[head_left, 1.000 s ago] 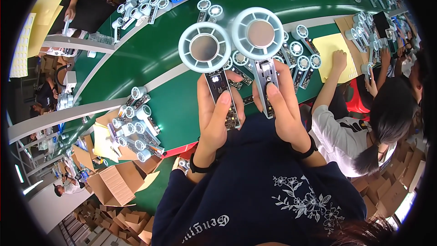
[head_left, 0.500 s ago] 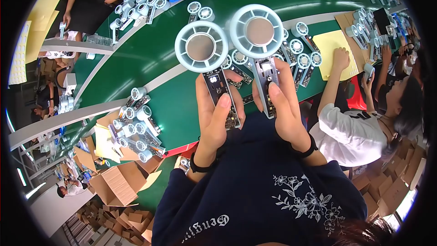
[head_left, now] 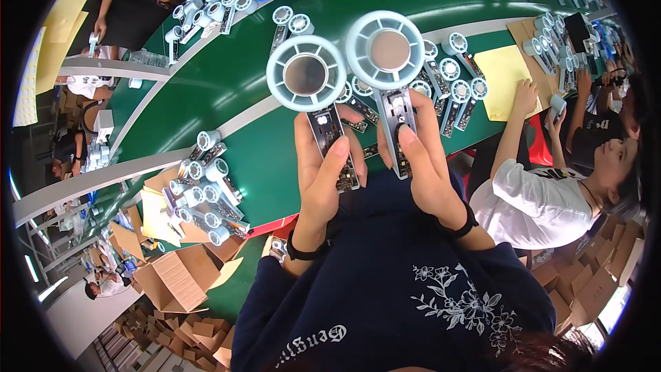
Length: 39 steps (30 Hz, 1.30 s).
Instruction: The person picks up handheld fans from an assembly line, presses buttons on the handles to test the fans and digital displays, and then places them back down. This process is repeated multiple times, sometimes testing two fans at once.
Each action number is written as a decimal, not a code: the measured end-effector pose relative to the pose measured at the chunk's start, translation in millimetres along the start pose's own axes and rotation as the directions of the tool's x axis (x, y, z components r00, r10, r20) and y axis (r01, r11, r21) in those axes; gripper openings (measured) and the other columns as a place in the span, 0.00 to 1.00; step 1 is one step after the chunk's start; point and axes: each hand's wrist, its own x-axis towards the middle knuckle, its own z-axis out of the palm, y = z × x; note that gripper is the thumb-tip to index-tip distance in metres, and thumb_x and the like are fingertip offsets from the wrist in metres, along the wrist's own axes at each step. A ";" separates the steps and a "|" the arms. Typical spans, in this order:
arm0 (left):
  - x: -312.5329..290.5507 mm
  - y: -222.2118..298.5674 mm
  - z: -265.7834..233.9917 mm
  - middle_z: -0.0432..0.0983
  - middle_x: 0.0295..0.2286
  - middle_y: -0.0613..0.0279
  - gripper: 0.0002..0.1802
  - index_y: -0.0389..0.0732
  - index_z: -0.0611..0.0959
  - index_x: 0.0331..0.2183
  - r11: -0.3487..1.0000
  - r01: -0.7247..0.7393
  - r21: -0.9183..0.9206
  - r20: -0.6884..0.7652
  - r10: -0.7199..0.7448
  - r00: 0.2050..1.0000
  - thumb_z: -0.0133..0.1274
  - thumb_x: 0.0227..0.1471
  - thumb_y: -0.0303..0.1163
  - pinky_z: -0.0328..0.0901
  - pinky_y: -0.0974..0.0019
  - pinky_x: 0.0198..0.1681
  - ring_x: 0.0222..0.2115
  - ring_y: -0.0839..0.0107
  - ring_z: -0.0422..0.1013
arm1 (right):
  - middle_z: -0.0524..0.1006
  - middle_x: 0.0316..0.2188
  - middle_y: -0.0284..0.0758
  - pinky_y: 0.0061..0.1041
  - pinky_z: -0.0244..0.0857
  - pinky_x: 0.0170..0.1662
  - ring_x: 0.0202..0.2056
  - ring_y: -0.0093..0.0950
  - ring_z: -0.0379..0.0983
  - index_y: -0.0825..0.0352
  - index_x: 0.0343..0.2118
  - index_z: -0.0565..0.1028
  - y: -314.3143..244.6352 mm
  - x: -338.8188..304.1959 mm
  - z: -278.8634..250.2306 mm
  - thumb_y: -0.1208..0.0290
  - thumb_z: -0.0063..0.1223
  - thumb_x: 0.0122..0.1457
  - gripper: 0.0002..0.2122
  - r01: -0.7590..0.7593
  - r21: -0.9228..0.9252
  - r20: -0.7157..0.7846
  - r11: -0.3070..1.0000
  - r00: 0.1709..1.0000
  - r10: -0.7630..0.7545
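Note:
My left hand (head_left: 322, 182) grips the handle of a small white hand-held fan (head_left: 306, 74), its round head up and its open handle showing a dark circuit board. My right hand (head_left: 425, 169) holds a second white fan (head_left: 384, 41) the same way, thumb pressed on the board in its handle. The two round heads stand side by side, almost touching, above the green conveyor belt (head_left: 227, 83). Both wrists wear dark bands.
Several more white fans lie on the belt behind (head_left: 451, 72) and in a pile at the left (head_left: 206, 186). A person in a white shirt (head_left: 544, 200) sits at my right, a hand on a yellow sheet (head_left: 506, 72). Open cardboard boxes (head_left: 175, 279) stand below left.
Both fans have stayed raised in my hands, shifting only slightly; my thumbs have slid a little along the handles.

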 end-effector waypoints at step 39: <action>155.3 -170.6 -16.8 0.68 0.36 0.53 0.21 0.35 0.61 0.46 0.653 0.743 0.149 -0.271 -0.696 0.666 0.43 0.54 0.37 0.61 0.75 0.22 0.21 0.75 0.65 | 0.71 0.23 0.27 0.12 0.55 0.27 0.24 0.11 0.61 0.70 0.44 0.68 131.8 119.5 -166.6 0.74 0.50 0.56 0.13 -0.636 0.204 -0.295 0.744 0.685 0.666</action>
